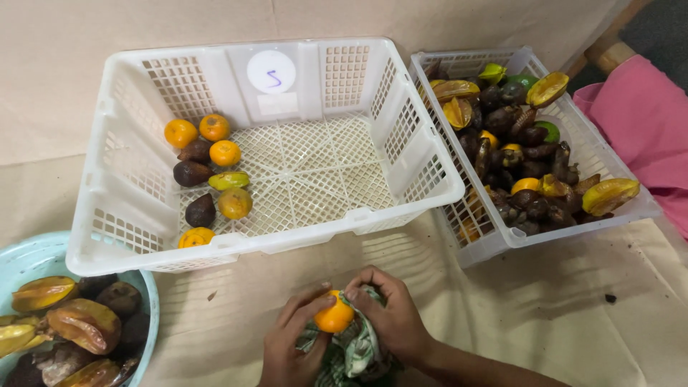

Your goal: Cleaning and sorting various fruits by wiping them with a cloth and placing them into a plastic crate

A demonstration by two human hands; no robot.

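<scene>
Low in the middle of the head view, my left hand (290, 347) and my right hand (390, 315) both hold a small orange fruit (335, 315) wrapped partly in a green-and-white checked cloth (355, 351). The fruit sits between my fingertips, with the cloth bunched under it and in my right palm. In front of my hands stands a large white plastic crate (419, 172) holding a few orange fruits (213, 127), dark brown fruits (190, 173) and a green one (228, 180) in its left part.
A second white crate (502, 247) at the right is full of dark fruits, star fruits and green ones. A light blue basin (32, 258) at the lower left holds star fruits and dark fruits. Pink cloth (645, 122) lies at the far right. Beige paper covers the table.
</scene>
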